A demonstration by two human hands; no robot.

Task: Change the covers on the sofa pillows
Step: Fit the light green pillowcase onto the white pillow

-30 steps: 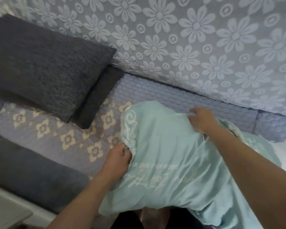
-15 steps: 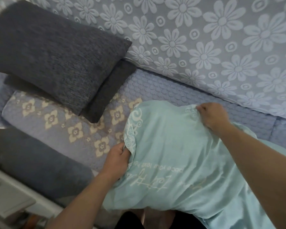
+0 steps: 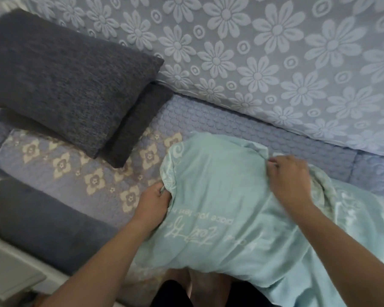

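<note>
Here we hold the mint pillow cover [image 3: 220,196] on the sofa seat [image 3: 231,122]: our left hand [image 3: 154,201] bunches its left edge, our right hand [image 3: 290,173] pinches its top corner, fingers curled tight.

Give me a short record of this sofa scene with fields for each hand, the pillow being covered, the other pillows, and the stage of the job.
left hand: grips the left edge of the mint cover
right hand: pinches the cover's far top edge
mint cover: stretched over a pillow, printed lettering faces up
dark grey pillows: two stacked, leaning against the floral backrest
seat pad: blue-grey, cream flower motifs
stage: cover being pulled on, not yet smoothed
</note>
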